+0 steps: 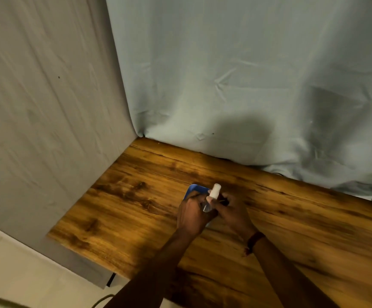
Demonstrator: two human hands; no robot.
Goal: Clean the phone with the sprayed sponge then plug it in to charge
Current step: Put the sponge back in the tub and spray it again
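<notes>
A small clear spray bottle (212, 196) with a white cap stands tilted between my two hands over the wooden table (136, 207). My right hand (234, 213) curls its fingers around the bottle from the right. My left hand (192, 215) lies on a flat blue item with a rounded corner (193, 189) and grips it against the table. Most of that blue item is hidden under the hand, so I cannot tell whether it is the sponge or the phone. The bottle's nozzle points up and away, above the blue item.
Pale blue cloth (247, 85) hangs behind the table and a grey cloth (36, 107) covers the left side. A dark cable (105, 299) lies on the pale floor at the lower left, below the table's left edge. A red band sits on my right wrist (255, 240).
</notes>
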